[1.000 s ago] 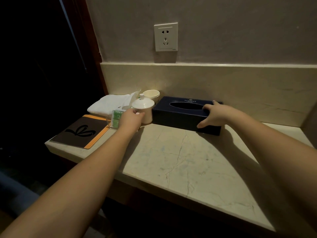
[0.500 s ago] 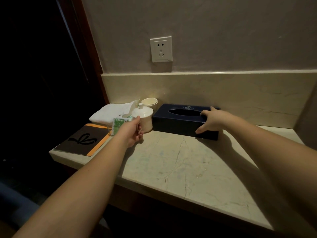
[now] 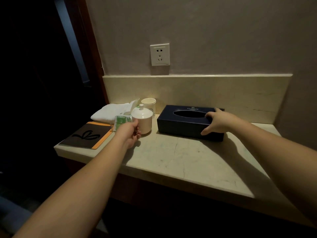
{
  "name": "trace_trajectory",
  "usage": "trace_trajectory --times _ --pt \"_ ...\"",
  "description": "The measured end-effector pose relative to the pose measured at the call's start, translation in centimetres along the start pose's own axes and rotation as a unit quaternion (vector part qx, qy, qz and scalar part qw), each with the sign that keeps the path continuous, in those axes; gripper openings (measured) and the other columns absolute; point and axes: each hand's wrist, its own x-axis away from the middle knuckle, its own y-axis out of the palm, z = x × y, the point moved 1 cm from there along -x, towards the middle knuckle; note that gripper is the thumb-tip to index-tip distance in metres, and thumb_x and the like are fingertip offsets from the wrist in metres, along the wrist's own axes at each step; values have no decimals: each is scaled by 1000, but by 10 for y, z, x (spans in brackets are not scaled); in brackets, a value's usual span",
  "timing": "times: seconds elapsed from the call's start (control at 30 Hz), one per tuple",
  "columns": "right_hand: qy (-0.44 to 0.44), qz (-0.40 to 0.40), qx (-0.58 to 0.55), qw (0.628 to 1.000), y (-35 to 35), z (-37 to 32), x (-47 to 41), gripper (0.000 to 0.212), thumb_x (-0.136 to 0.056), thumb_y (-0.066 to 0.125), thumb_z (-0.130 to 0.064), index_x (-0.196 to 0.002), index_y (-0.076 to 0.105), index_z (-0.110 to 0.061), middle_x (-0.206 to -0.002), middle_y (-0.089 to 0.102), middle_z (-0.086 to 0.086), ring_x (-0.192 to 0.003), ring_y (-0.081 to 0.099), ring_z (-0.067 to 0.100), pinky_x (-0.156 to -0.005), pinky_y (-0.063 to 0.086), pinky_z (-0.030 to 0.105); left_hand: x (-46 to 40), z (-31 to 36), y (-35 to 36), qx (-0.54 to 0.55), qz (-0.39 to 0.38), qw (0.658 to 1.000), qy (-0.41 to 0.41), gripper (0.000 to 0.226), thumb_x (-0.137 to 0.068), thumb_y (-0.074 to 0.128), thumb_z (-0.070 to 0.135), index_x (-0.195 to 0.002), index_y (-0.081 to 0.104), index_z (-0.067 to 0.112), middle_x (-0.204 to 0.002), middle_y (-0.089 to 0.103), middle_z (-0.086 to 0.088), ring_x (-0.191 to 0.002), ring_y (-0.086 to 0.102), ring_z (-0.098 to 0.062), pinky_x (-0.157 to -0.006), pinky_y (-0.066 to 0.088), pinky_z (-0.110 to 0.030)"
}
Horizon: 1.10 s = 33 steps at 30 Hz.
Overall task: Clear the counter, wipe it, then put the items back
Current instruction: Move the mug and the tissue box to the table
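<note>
Since 1.0 s ago: the left hand (image 3: 131,133) has dropped from the top of the lidded cup (image 3: 142,120) to its near-left side and turned thumb-up; the right hand (image 3: 216,120) stays on the tissue box (image 3: 189,123), which sits in the same spot against the backsplash side. The camera has tilted, so the wall socket (image 3: 159,54) now appears lower in frame.

Head view. Counter (image 3: 180,157): pale marble, cracked veining, lit from the right.

Left hand: fingers curled around the near-left side of the white lidded cup, at the handle side; the handle itself is hidden behind the hand. Thumb on top, touching the cup wall just below the lid. Cup stands upright on the counter, left of the tissue box and apart from it.

Right hand: spread over the right end of the dark blue tissue box, fingers over the top edge by the oval opening, thumb down the front face. The grip spans the box corner. Box lies flat on the counter.

Other items, all at the left end: green sachet (image 3: 122,121) just left of the cup, touching or overlapping the hand outline; paper cup (image 3: 148,104) behind the lidded cup; folded white towel (image 3: 112,111) near the back; dark folder with orange edge (image 3: 89,135) at the front-left corner.
</note>
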Motion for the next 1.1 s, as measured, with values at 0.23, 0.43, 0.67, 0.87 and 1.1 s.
trace_trajectory --times 0.23,0.43,0.67,0.87,1.1 --pt "18 30 -13 999 -12 1 79 89 -70 73 -61 -144 36 -27 -151 29 11 -125 45 33 -95 47 40 62 2 -14 23 -51 998 25 14 -97 56 20 -97 57 6 -76 52 -2 -62 47 -11 -53 43 -20" --pt "37 63 -10 997 -25 6 178 88 -72 72 -60 -144 36 -25 -147 31 11 -120 46 30 -88 45 34 131 0 -32 31 -100 994 29 16 -99 54 20 -92 57 6 -75 49 -2 -60 44 -11 -50 39 -18" --pt "82 77 -18 993 -33 23 308 82 -73 71 -58 -142 39 -26 -153 25 7 -124 45 28 -94 41 35 214 -25 -34 8 -169 985 31 21 -100 51 19 -80 52 11 -70 42 -1 -55 38 -11 -39 32 -15" --pt "150 77 -9 986 -34 56 413 79 -72 72 -57 -139 40 -30 -159 13 3 -129 42 29 -93 39 34 281 -53 -7 -13 -248 968 34 20 -99 50 19 -81 50 12 -70 42 -1 -53 40 -11 -41 31 -16" --pt "242 72 -36 967 -12 109 524 76 -72 72 -59 -137 40 -35 -161 3 -3 -130 41 28 -93 46 36 334 -101 59 -37 -355 934 27 22 -100 48 18 -79 45 13 -70 44 -3 -51 42 -11 -40 33 -17"
